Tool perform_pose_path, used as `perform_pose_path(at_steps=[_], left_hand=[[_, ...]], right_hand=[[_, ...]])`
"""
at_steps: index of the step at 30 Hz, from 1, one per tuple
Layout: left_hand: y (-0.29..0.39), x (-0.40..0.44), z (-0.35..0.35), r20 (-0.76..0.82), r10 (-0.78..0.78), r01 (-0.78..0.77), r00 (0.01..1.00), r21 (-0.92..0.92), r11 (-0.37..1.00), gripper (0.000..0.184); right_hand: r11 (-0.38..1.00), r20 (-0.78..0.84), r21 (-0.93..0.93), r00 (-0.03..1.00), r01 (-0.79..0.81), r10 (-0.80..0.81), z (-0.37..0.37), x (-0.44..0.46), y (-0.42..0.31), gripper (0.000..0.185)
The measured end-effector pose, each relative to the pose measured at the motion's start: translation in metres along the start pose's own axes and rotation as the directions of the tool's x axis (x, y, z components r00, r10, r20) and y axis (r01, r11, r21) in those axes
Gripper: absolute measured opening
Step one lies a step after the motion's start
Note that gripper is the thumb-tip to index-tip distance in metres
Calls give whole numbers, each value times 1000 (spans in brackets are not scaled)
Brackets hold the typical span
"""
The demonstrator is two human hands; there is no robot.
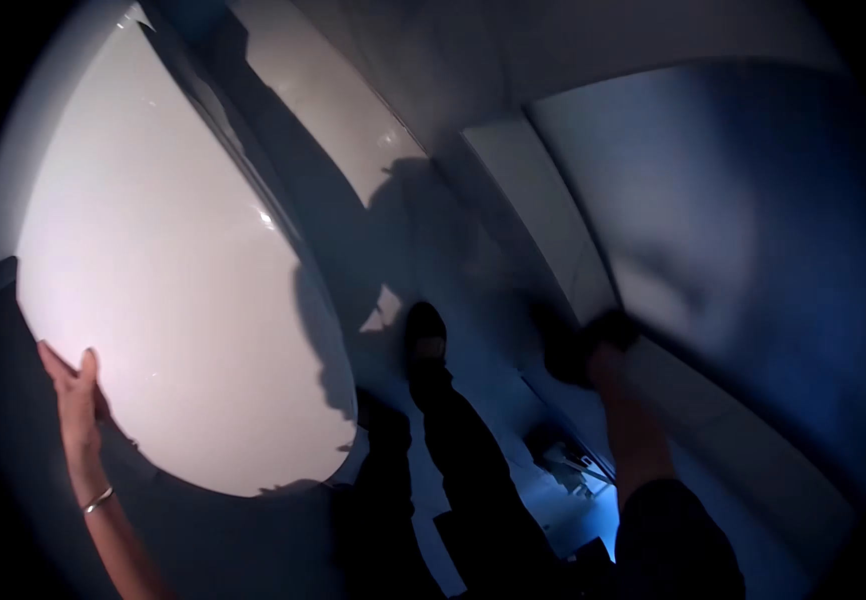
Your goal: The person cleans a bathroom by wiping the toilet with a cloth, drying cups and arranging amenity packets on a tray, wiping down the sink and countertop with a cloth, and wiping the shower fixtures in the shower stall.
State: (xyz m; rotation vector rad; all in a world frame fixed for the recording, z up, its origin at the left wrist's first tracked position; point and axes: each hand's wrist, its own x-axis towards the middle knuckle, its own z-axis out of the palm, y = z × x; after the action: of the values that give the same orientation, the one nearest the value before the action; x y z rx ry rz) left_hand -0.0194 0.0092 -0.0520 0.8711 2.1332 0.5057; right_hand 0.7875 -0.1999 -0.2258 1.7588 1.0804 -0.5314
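Note:
My left hand [78, 395], with a metal bangle at its wrist, is at the left edge of a large white rounded panel [193, 270]. The thumb lies over the rim and the fingers go along and around the edge. The panel is glossy, and dark shadows fall on its right rim. On the right, a bare limb, apparently my right forearm, comes out of a dark sleeve and ends in a dark shape [588, 345]. My right hand cannot be made out there, nor anything it may hold.
Dark-clothed legs [463, 450] and a dark shoe [427, 328] stand on the floor between the panel and a pale ledge [553, 200]. A large blue-grey surface [753, 230] lies beyond the ledge. Blue light falls on small unclear items [578, 470] low down.

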Motion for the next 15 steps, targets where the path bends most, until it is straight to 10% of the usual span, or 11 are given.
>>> perform_pose_path(at_steps=[2,4,5,8,9,11,13,14,15], left_hand=[[-2,-5,10,-45,134,-130,990,85,988,89],[-46,18,0,-130,413,-249,901,625,740,87],[29,-36,26,-373,237,118,897,719,685,79],[26,-108,80,101,563,-527,820,518,674,60],[58,-156,97,316,420,-480,851,141,866,61],[74,-234,139,301,712,-738,635,-38,674,81],[99,-301,164,385,383,-349,840,-157,924,76],[115,-321,165,488,252,-132,836,-267,955,71],[153,-345,143,657,226,39,719,-363,931,67]], right_hand=[[968,-30,222,993,121,-118,-19,-16,-6,42],[865,-157,435,967,251,-201,-65,-51,-28,39],[832,-320,425,919,357,-231,-85,-80,-42,38],[685,-130,606,900,405,-417,-141,-178,-68,48],[490,-319,700,841,520,-436,-159,-220,-69,49],[412,-127,803,800,430,-586,-199,-272,-68,53],[238,-40,929,718,283,-695,-244,-330,-50,58],[71,-56,985,671,160,-739,-254,-352,-44,60],[-3,-281,919,648,395,-708,-270,-367,-37,60]])
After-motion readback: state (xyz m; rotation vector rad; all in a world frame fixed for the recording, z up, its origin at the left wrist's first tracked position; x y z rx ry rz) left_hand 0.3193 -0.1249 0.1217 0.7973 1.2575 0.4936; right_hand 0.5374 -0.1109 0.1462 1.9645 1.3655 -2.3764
